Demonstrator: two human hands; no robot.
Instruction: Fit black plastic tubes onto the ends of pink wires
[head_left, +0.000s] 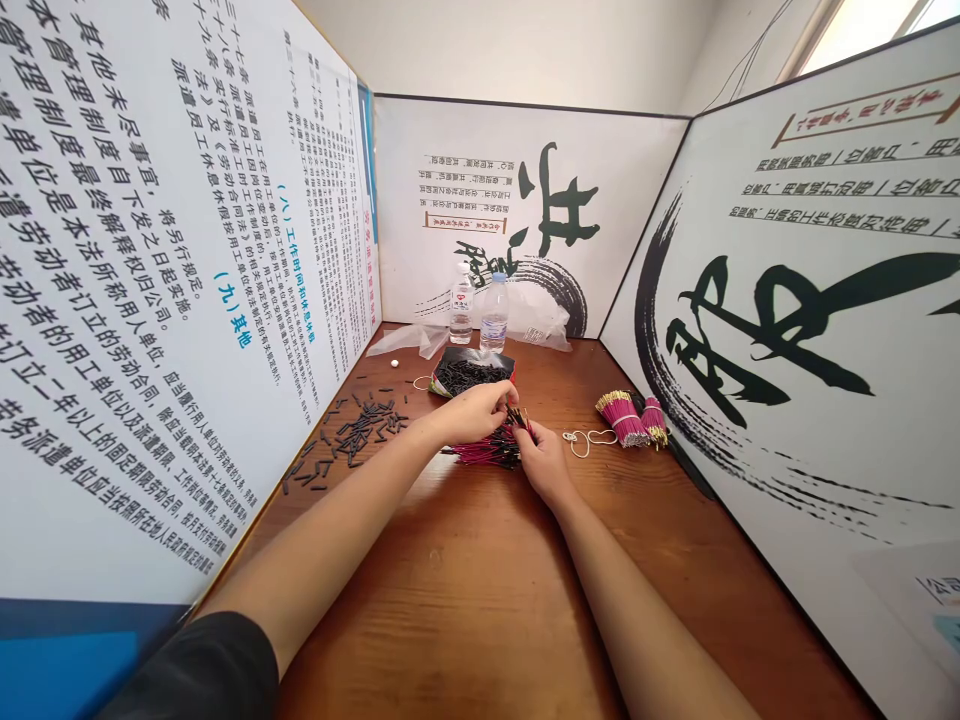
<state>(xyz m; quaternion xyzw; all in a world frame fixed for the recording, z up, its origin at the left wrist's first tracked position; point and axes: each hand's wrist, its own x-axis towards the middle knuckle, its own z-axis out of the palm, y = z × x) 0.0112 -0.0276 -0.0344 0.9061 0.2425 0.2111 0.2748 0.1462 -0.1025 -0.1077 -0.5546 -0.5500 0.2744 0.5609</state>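
Note:
My left hand point(480, 412) reaches over the middle of the table with its fingertips pinched together, close to the tips of a few thin dark sticks point(519, 418). Whatever is in that pinch is too small to make out. Those sticks, with black and pale gold ends, are gripped between the thumb and fingers of my right hand point(541, 462). Below both hands lies a loose pile of thin magenta sticks with black ends point(480, 450), partly hidden by my left hand. Just behind is an opened black bag point(474, 370) full of short black tube-like pieces.
Many short black pieces point(366, 430) lie scattered at left. Tied magenta bundles point(628, 418) and a white cord point(586, 440) lie at right. Two plastic bottles point(494, 315) and clear plastic bags point(409, 341) stand or lie behind. Printed panels point(525, 200) enclose the wooden table point(442, 580).

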